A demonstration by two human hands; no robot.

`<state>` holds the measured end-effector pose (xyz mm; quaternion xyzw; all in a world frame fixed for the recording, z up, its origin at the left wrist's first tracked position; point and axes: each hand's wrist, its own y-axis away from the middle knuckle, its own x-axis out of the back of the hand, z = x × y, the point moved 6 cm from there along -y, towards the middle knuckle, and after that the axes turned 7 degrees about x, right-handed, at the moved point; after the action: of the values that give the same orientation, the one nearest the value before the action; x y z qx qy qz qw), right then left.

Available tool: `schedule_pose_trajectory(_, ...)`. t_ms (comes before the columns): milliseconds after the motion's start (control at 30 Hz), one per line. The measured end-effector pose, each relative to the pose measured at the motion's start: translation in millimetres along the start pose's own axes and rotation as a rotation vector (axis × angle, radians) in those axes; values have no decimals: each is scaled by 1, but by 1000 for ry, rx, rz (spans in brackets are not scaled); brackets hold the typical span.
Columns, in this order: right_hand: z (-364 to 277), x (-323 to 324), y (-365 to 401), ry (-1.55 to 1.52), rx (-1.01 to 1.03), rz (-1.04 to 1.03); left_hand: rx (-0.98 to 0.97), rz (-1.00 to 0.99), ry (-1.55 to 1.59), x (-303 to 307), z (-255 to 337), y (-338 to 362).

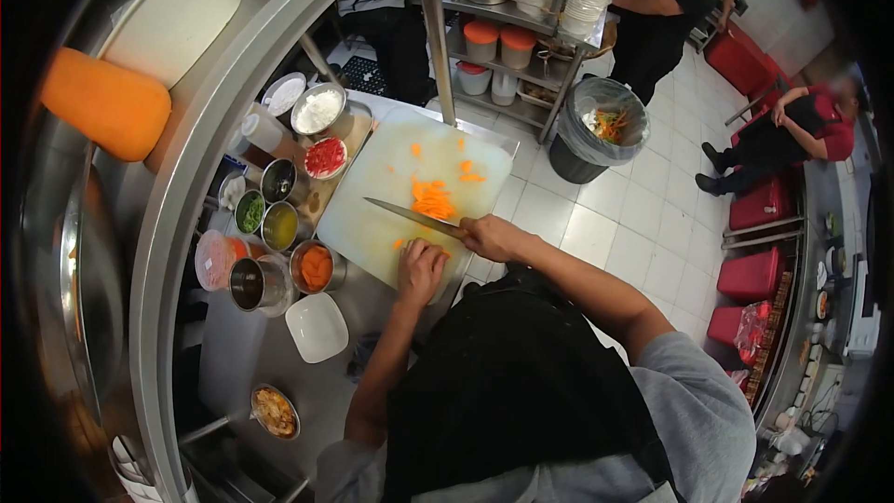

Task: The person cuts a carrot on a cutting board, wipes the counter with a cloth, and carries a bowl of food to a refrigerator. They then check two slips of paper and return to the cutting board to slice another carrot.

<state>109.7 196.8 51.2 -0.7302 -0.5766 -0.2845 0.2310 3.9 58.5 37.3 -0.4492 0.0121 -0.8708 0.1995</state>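
Observation:
My right hand point(489, 237) grips the handle of a kitchen knife point(405, 212), whose blade points left across a pale cutting board point(363, 194). Just below the blade, my left hand point(422, 268) is closed, its curled fingers pressed down on a carrot piece point(399, 244) that they mostly hide. Beyond the blade lies a pile of cut carrot strips point(430, 197), and smaller orange bits are scattered toward the board's far end. Left of the board, a metal container point(315, 266) holds carrot slices. Near it stands a white square bowl point(317, 327).
Several ingredient containers crowd the board's left side, including white powder point(318, 110), chopped red food point(325, 157) and chopped greens point(250, 211). A curved metal shelf edge point(154, 196) runs along the left. A lined bin point(598, 126) stands beyond the board; other people stand farther off.

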Motion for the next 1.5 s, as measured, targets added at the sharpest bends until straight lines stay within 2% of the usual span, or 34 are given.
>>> schedule_pose_trajectory(67,0,-1,4,22,-69,-12,61,152,-4,4,-8,1)
schedule_pose_trajectory(167,-4,-5,8,4,-78,8,84,199,48,5,-10,4)
schedule_pose_trajectory(367,-8,-21,15,35,-101,-6,-30,164,11,1,7,10)
schedule_pose_trajectory(567,-11,-35,16,100,-89,-57,-9,230,2,-4,10,6)
schedule_pose_trajectory(1000,-11,-52,17,138,-134,-68,23,213,-22,-9,8,9)
schedule_pose_trajectory(1067,-14,-47,12,82,-27,6,30,230,-22,-9,7,8)
schedule_pose_trajectory(1267,-13,-37,5,101,-114,-84,11,236,-3,-7,5,10)
schedule_pose_trajectory(1500,-15,-39,9,73,-97,-66,-1,241,10,-7,5,9)
